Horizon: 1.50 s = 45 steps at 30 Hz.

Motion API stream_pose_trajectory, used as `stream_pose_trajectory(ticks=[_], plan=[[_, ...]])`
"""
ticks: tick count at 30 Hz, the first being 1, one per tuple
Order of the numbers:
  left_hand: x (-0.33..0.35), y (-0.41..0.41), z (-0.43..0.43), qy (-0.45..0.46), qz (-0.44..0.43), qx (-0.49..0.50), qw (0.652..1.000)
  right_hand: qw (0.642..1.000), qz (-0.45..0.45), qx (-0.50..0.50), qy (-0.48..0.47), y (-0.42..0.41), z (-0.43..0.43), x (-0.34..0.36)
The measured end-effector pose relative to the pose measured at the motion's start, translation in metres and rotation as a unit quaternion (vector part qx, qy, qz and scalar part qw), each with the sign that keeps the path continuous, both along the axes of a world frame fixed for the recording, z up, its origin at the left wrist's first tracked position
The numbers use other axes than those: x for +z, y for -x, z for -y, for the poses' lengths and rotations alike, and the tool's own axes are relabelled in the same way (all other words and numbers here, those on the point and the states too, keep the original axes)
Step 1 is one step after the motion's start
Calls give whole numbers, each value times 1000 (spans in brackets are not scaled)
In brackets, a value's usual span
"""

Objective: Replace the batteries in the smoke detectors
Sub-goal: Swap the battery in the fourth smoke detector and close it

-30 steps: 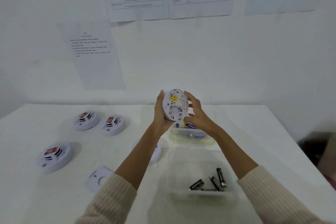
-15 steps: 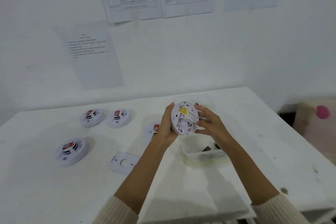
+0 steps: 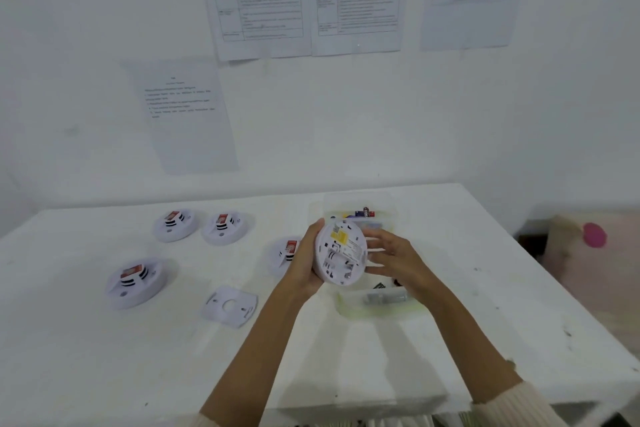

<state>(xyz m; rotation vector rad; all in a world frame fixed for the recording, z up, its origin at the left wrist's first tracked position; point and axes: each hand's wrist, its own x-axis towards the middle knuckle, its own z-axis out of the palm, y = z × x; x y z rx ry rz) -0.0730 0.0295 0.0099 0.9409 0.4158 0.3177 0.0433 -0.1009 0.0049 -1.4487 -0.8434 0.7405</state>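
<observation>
White table (image 3: 69,374) set against a wall. Near its left edge lies a first detector (image 3: 135,282). A second detector (image 3: 175,225) and a third detector (image 3: 224,228) sit side by side toward the back edge. A flat mounting plate (image 3: 230,305) lies nearer the front edge. Above the table's middle, the left hand (image 3: 304,267) grips the held detector (image 3: 341,255), fingers curled behind it, partly hiding a fourth detector (image 3: 284,255). The right hand (image 3: 398,260) touches its right rim with straightened fingers. Under the hands stands a clear tub (image 3: 381,308) of batteries (image 3: 379,286). A second tub (image 3: 360,201) stands at the back edge.
</observation>
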Motion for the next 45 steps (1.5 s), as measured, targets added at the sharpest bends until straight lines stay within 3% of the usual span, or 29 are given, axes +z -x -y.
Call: stream_pose_trajectory(ticks=[3, 8, 13, 18, 20, 22, 24, 26, 28, 32, 36, 40, 45], plan=[[-3, 3, 2, 22, 11, 13, 1000, 994, 81, -22, 72, -9, 0, -5], [1, -1, 2, 24, 21, 30, 999, 939, 277, 29, 204, -23, -3, -15], [8, -7, -3, 25, 39, 36, 998, 890, 346, 137, 262, -28, -10, -13], [14, -8, -6, 43, 50, 41, 997, 822, 437, 193, 309, -24, -23, -9], [14, -7, -7, 48, 54, 42, 996, 810, 449, 206, 315, -25, -25, -9], [14, -5, -9, 53, 58, 49, 996, 836, 421, 197, 293, -25, -25, -9], [14, -2, -14, 56, 60, 59, 995, 899, 326, 147, 251, -23, -19, -6], [14, 0, -18, 57, 58, 65, 995, 957, 220, 73, 174, -20, -12, -3], [13, 2, -20, 57, 52, 73, 994, 986, 145, -6, 87, -14, -5, 1], [8, 2, -19, 68, 41, 91, 993, 992, 46, -119, -11, 1, -5, 10], [4, -3, -18, 79, 54, 122, 988, 986, -107, -72, -104, 10, -9, 19], [8, -4, -15, 84, 74, 132, 985, 983, -129, -36, -122, 22, -14, 23], [12, -3, -8, 80, 78, 132, 985, 979, -142, -100, -111, 38, -19, 19]])
